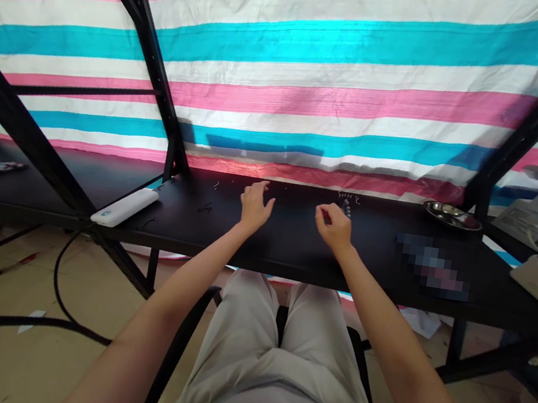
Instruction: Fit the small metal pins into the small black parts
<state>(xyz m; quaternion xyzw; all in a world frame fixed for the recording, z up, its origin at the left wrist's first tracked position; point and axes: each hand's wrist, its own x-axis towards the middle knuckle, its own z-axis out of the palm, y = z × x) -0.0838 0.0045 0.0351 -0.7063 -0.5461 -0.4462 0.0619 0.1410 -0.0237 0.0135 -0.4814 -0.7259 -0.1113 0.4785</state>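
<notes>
Black tabletop is being leaned over by two bare hands, both held close to its far part. The left hand is being kept with its fingers spread and gently curved, their tips near the surface, and nothing is seen being pinched by it. The right hand is being held curled, with its fingers drawn together and pointing down; whether anything is being pinched between them cannot be told. A short row of small grey beads is being seen just beyond the right hand, near the far edge, with thin wire bits beside it. More wire scraps are being seen beyond the left hand and off to its side. A steel dish is being rested farther right, and a white power bank toward the left. Part of the top at right is being covered by a pixelated patch, and a striped tarp is being hung behind the table.
</notes>
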